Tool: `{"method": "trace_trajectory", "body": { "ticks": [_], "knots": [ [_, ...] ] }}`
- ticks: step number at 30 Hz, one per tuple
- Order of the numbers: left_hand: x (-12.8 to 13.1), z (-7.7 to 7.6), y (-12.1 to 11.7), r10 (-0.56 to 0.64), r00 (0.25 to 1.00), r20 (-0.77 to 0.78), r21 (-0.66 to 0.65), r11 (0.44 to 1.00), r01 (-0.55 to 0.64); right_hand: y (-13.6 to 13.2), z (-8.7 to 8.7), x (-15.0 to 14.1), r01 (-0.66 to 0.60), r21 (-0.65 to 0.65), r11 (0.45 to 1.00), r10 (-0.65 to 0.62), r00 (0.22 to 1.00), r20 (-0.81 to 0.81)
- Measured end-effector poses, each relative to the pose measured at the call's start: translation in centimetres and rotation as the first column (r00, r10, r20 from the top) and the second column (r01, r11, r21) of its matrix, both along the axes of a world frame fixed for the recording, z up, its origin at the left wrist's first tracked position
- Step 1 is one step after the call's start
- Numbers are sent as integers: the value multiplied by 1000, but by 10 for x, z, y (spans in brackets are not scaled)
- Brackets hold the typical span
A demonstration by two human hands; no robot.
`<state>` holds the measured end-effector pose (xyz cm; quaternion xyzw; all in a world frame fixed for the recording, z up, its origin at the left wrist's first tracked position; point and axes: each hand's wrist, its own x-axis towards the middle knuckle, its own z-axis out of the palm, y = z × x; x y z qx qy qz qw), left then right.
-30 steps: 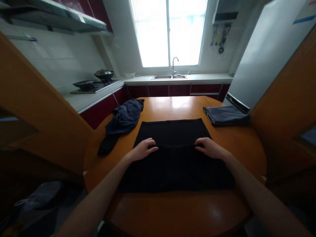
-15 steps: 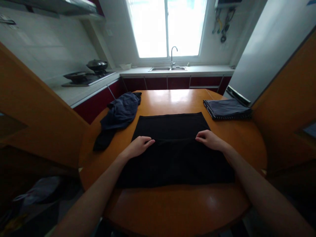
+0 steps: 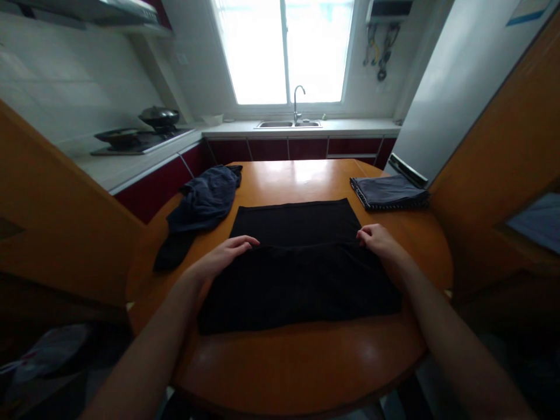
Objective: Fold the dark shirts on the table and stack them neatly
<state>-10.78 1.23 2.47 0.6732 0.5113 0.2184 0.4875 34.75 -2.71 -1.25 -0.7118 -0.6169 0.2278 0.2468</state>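
A black garment [image 3: 297,286] lies folded on the table, its near part forming a raised edge across the middle. What kind of garment it is I cannot tell. At the left end of that edge rests my left hand [image 3: 227,251], fingers stretched out over the fabric and touching it. My right hand [image 3: 378,240] has its fingertips pinched together on the fabric at the right end of the same edge.
The wooden table [image 3: 301,373] has rounded ends. A crumpled dark blue garment [image 3: 203,198] lies at its left, and folded grey clothes [image 3: 389,191] at its right. Behind stand a counter with a sink [image 3: 289,124], a stove [image 3: 144,142] and a fridge [image 3: 455,81].
My hands have moved apart along the fold, the left one leftward and the right one toward the garment's right side. My left fingers have straightened from a pinch. The view has shifted slightly.
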Motion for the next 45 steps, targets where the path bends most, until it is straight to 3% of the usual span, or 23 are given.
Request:
{"method": "trace_trajectory", "body": {
  "ticks": [5, 13, 19, 23, 26, 28, 30, 33, 40, 45],
  "knots": [
    [-14, 7, -3, 22, 986, 168, -203, 979, 13, 2, -5, 2, 12, 7, 1000, -13, 1000, 11],
    [-14, 9, -7, 1, 973, 232, -392, 915, 93, 4, -11, 8, -11, -34, 999, 12, 1000, 29],
    [-17, 9, -6, 20, 995, 98, -347, 938, 15, 2, -6, 5, -16, -36, 999, 18, 999, 48],
    [-21, 7, -6, -67, 987, -145, -68, 996, 57, 2, -7, 5, -34, -7, 999, 34, 998, 50],
    [-20, 2, -4, -121, 958, -260, 141, 977, 161, 0, -5, 2, -134, 29, 991, 132, 990, 55],
    [-18, -1, -1, -134, 955, -264, 210, 959, 192, -3, -1, -2, -204, 40, 978, 202, 978, 49],
    [-16, -1, 0, -141, 959, -245, 214, 957, 195, -6, 3, -6, -258, 38, 965, 257, 966, 29],
    [-13, 5, -2, -121, 970, -210, 115, 982, 147, -10, 7, -10, -326, 20, 945, 326, 945, -23],
    [-13, 6, -6, -39, 998, 54, -114, 992, 45, -10, 7, -11, -356, 53, 933, 357, 934, -21],
    [-18, -4, 1, -38, 992, -123, -26, 999, 35, -6, 0, -12, -329, 17, 944, 326, 941, 93]
  ]
}}
